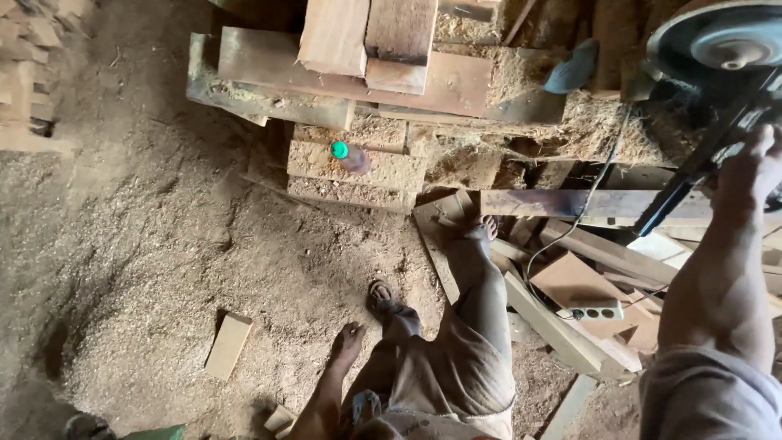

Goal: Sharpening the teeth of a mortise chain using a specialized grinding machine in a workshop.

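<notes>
My right hand (751, 167) is raised at the right edge, its fingers closed around a black slanted bar (680, 183) of a machine, just below a grey round pulley wheel (721, 37). My left hand (349, 338) hangs loose beside my leg and holds nothing, above the sawdust floor. My legs in brown trousers (464, 358) stand in the lower middle. One sandalled foot (380, 295) is on the sawdust and the other (485, 228) is on a board.
Thick planks (358, 57) and sawdust-covered blocks lie stacked at the top, with a green-capped plastic bottle (350, 155) on them. Loose boards, a white power strip (593, 310) and its cable lie by my feet. A small wood block (228, 346) lies on the sawdust.
</notes>
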